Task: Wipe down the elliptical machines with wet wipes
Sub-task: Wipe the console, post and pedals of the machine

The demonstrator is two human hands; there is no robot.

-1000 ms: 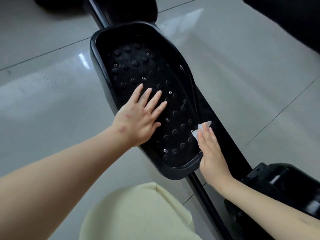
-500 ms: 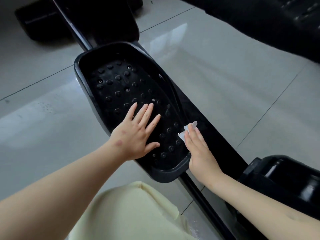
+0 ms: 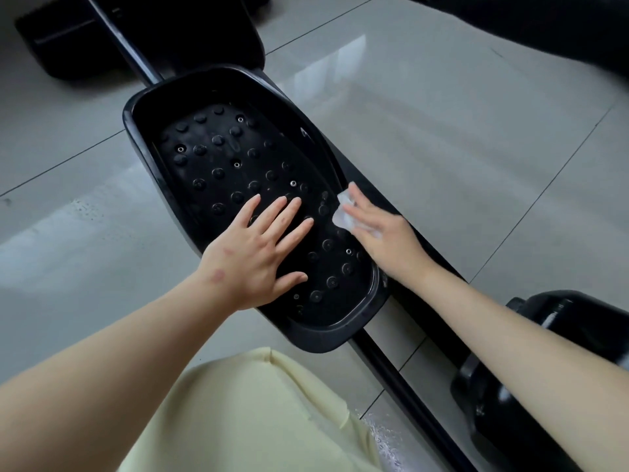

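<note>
A black elliptical pedal (image 3: 218, 158) with raised studs and a raised rim runs diagonally across the middle of the view. My left hand (image 3: 258, 250) lies flat on the studded surface with fingers spread and straight. My right hand (image 3: 381, 240) presses a small white wet wipe (image 3: 347, 216) against the pedal's right rim with straight fingers; most of the wipe is hidden under the fingers.
The pedal sits on a black bar (image 3: 401, 376) that runs to the lower right. A black machine housing (image 3: 544, 369) stands at the right, another black base (image 3: 61, 39) at top left. Glossy grey floor tiles (image 3: 442, 131) surround the pedal. My pale yellow clothing (image 3: 245, 420) fills the bottom.
My right hand has slid the wipe forward along the pedal's right rim. The view has tilted up, showing more of the pedal's far end. My left hand stays flat on the studs.
</note>
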